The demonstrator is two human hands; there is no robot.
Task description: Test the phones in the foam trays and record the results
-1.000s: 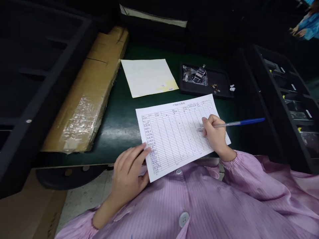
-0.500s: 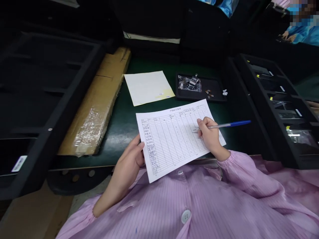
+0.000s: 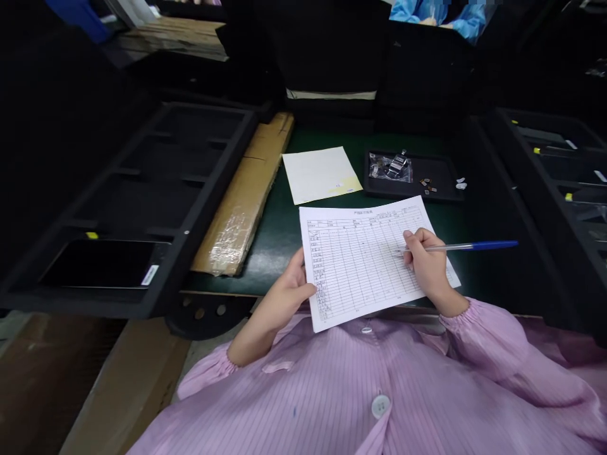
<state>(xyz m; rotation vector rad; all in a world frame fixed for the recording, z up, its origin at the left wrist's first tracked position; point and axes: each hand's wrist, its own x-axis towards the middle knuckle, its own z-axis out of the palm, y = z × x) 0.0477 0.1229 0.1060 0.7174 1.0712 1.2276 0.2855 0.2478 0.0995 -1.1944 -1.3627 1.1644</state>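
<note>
A printed form (image 3: 365, 265) with a ruled table and handwriting down its left column is tilted in front of my chest. My left hand (image 3: 289, 292) grips its left edge, thumb on top and the other fingers hidden underneath. Over the right part of the sheet, my right hand (image 3: 427, 260) pinches a blue-capped ballpoint pen (image 3: 474, 246). The pen's tip is at the table's cells; whether it touches the paper I cannot tell. Beyond the form lies a white sheet (image 3: 320, 170) with a yellowish corner.
A small black tray (image 3: 446, 169) holds a plastic bag, a metal clip-like piece and tiny parts. A wrapped cardboard piece (image 3: 241, 202) lies left, beside a black compartment tray (image 3: 177, 253) with a phone-like panel (image 3: 104, 264). Another compartment tray (image 3: 502, 164) stands right. A person in blue sleeves sits beyond.
The view has swung left, so everything appears further right and more of the left tray shows. Both hands keep their hold on the form and the pen.
</note>
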